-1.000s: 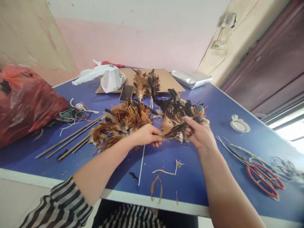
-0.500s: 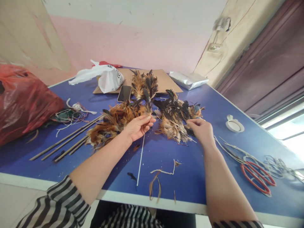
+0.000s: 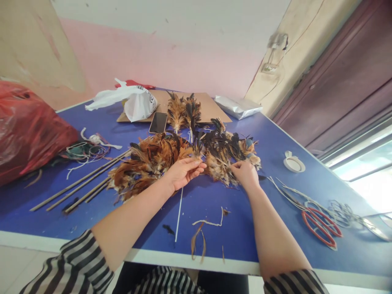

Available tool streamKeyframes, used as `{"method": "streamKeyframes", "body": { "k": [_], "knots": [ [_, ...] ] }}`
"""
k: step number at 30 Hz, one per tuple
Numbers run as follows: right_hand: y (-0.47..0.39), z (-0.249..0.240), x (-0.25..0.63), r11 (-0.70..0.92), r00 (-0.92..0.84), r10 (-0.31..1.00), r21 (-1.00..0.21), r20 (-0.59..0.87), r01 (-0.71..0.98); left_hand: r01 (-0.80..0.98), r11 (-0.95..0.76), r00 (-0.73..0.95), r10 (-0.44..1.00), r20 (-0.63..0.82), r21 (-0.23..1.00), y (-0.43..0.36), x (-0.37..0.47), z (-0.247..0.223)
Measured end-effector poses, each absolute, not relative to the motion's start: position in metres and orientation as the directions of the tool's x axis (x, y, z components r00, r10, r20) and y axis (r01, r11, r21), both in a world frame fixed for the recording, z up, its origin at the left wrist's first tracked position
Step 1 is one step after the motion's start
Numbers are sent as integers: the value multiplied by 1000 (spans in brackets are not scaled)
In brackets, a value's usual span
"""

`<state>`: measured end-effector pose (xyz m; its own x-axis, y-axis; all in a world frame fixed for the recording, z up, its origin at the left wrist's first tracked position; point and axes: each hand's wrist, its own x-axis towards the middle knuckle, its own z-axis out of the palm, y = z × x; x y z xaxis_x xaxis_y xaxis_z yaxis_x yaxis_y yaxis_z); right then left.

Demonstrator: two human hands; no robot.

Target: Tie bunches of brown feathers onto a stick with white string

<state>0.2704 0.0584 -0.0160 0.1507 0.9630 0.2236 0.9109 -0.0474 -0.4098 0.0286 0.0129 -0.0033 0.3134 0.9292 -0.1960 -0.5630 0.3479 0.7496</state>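
Left hand [image 3: 188, 168] pinches small feather bunch [image 3: 197, 148], mid-frame | right hand [image 3: 246, 174], apart from left, has shifted to dark feather pile [image 3: 219, 147], right of centre, grip unclear | both spots being worked

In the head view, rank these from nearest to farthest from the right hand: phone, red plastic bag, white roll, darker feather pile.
From the right hand:
1. Darker feather pile, right at the fingertips.
2. White roll, off to the right.
3. Phone, left and farther back.
4. Red plastic bag, at the far left.
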Motion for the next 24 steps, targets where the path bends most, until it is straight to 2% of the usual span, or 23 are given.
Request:
{"method": "streamKeyframes", "body": {
  "k": [6, 13, 18, 24],
  "knots": [
    [59, -18, 276, -40, 222, 941, -572, 254, 819, -577, 346, 307, 931, -196, 740, 13, 30, -7],
    [63, -25, 265, -70, 195, 959, -495, 205, 866, -616, 351, 287, 934, -215, 705, 16, 28, -7],
    [62, -23, 273, -48, 206, 952, -558, 224, 829, -639, 340, 284, 938, -199, 690, 17, 28, -10],
    [63, -24, 283, -65, 263, 947, -692, 184, 719, -641, 358, 294, 932, -214, 679, 16, 29, -12]
  ]
}}
